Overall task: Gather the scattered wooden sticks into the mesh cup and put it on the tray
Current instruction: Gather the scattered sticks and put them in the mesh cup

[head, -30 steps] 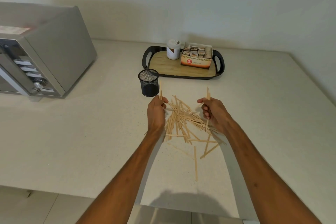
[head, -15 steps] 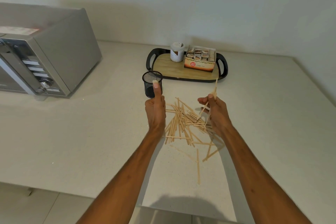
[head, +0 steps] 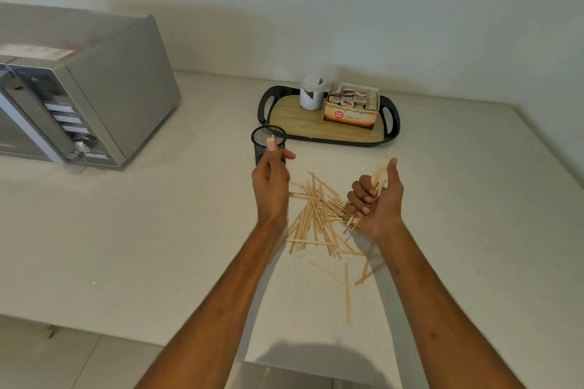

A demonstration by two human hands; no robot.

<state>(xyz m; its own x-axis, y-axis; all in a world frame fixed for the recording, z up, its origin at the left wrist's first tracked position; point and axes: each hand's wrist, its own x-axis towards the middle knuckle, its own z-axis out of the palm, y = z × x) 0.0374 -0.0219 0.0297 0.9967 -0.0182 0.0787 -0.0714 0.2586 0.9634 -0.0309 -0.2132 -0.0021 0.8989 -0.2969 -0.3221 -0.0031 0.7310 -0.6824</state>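
The left hand (head: pixel 270 181) is raised in front of the black mesh cup (head: pixel 268 144), its fingertips pinching a wooden stick end at the cup's rim. The right hand (head: pixel 377 199) is palm-up, fingers curled around a small bundle of sticks (head: pixel 379 174). The rest of the wooden sticks (head: pixel 319 215) lie scattered on the pale counter (head: pixel 158 230) between the forearms. The cup stands just beside the tray (head: pixel 328 126), which holds a jar (head: pixel 312 96) and a tea box (head: pixel 350 110); a microwave (head: pixel 79 98) sits far left

I am seeing pale wooden sticks (head: pixel 319 215) lying criss-crossed on the table (head: pixel 158 230), the black mesh cup (head: pixel 267 144) standing upright just before the wood-floored black tray (head: pixel 390 123).
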